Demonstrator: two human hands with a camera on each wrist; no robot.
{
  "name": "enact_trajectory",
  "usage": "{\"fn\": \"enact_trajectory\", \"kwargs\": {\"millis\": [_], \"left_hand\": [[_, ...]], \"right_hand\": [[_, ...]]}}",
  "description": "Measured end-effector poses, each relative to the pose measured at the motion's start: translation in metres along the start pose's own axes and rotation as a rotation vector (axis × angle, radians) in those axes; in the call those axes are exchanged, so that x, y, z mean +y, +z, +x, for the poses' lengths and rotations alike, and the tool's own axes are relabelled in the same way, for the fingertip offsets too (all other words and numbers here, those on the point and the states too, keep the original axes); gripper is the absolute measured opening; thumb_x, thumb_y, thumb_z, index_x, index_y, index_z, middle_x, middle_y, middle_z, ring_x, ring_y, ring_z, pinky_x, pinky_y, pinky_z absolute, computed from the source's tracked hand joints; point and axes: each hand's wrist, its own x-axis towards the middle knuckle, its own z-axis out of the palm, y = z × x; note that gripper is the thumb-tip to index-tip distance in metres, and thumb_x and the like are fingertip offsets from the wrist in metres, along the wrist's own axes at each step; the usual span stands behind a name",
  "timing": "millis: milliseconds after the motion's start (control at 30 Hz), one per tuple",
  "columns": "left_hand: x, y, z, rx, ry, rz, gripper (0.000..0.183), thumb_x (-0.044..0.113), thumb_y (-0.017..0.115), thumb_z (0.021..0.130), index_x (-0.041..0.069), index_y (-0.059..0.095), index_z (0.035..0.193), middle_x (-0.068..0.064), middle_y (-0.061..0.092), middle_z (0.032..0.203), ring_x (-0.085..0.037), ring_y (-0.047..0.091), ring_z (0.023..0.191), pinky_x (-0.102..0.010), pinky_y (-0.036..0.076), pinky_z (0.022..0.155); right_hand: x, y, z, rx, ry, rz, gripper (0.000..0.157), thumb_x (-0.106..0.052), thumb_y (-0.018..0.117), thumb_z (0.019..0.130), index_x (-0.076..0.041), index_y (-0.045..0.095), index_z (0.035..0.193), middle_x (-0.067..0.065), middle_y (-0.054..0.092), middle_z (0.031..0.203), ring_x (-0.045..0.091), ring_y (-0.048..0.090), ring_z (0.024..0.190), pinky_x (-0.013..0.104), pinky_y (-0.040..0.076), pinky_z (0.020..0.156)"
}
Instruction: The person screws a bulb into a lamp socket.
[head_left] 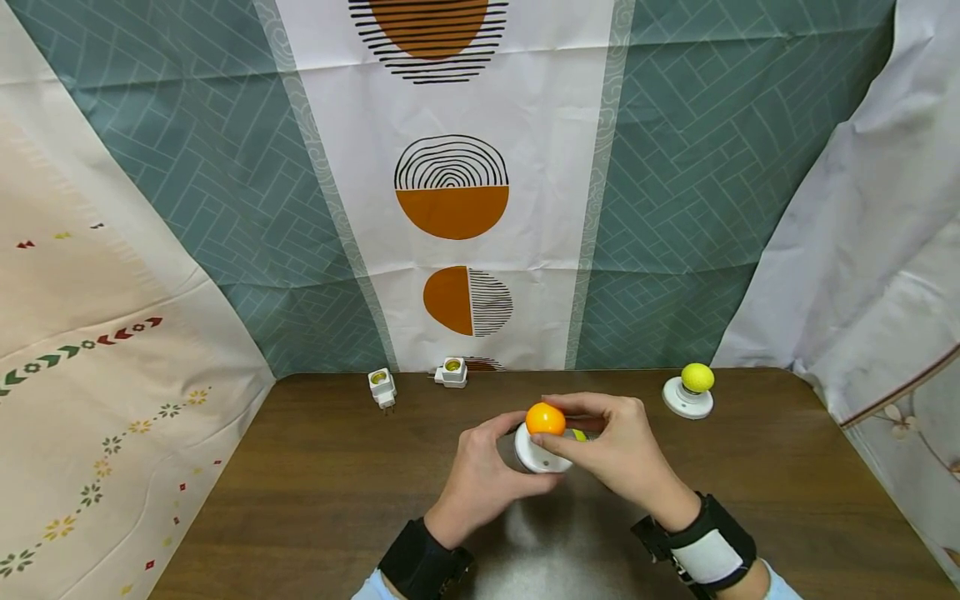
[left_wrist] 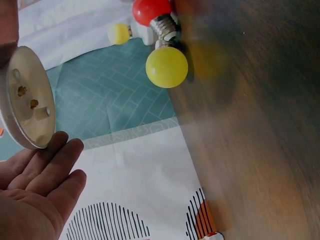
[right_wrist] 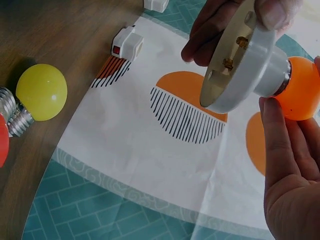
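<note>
My left hand (head_left: 483, 467) grips a white round lamp holder (head_left: 542, 457) by the edge of its base, raised above the table. An orange bulb (head_left: 545, 418) sits in the holder's socket, and my right hand (head_left: 618, 442) has it between thumb and fingers. From the right wrist side, the bulb's metal collar shows at the socket mouth, with the holder's hollow underside (right_wrist: 225, 75) turned away from the bulb. Beyond the hands, a yellow bulb (left_wrist: 167, 67) and a red bulb (left_wrist: 151, 11) lie on the table; in the head view the hands mostly hide them.
Two white plug-in sockets, one angled (head_left: 382, 387) and one sideways (head_left: 452, 372), lie at the table's back left. A white holder (head_left: 687, 402) with a yellow-green bulb (head_left: 697, 377) stands at the back right. Patterned cloth (head_left: 675, 208) hangs behind the wooden table (head_left: 315, 483).
</note>
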Motion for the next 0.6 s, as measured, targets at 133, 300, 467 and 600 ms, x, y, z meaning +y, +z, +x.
{"fn": "enact_trajectory", "kwargs": {"millis": [133,300,467,600], "left_hand": [[0.000,-0.002,0.000,-0.016,-0.032,-0.005,0.068,0.049,0.081,0.063,0.026,0.055,0.122,0.018,0.056,0.115,-0.003,0.052,0.102,-0.034,0.044,0.085],[0.000,-0.004,0.000,-0.013,-0.048,0.002,0.070,0.049,0.080,0.063,0.023,0.055,0.123,0.016,0.055,0.117,-0.004,0.051,0.105,-0.039,0.043,0.088],[-0.001,-0.006,0.001,-0.014,-0.041,0.012,0.070,0.048,0.080,0.064,0.023,0.055,0.124,0.016,0.055,0.118,-0.003,0.051,0.105,-0.035,0.043,0.088],[-0.002,-0.007,0.000,-0.020,-0.036,0.019,0.070,0.051,0.079,0.064,0.024,0.055,0.125,0.016,0.055,0.117,-0.003,0.051,0.105,-0.033,0.043,0.088]], "right_hand": [[0.003,-0.001,0.000,-0.004,0.007,-0.006,0.040,-0.014,0.081,0.069,-0.008,0.067,0.106,0.005,0.066,0.100,0.021,0.064,0.084,0.042,0.050,0.072],[0.004,-0.002,0.000,-0.012,-0.010,-0.006,0.041,-0.013,0.080,0.070,-0.007,0.066,0.108,0.006,0.066,0.102,0.021,0.063,0.087,0.041,0.050,0.073],[-0.001,-0.002,0.000,-0.020,-0.012,-0.043,0.040,-0.013,0.080,0.070,-0.008,0.066,0.108,0.005,0.066,0.101,0.020,0.063,0.089,0.038,0.050,0.075],[-0.006,-0.004,0.000,-0.034,0.010,-0.092,0.041,-0.014,0.080,0.070,-0.011,0.066,0.109,0.001,0.065,0.103,0.017,0.062,0.091,0.032,0.049,0.077]]}}
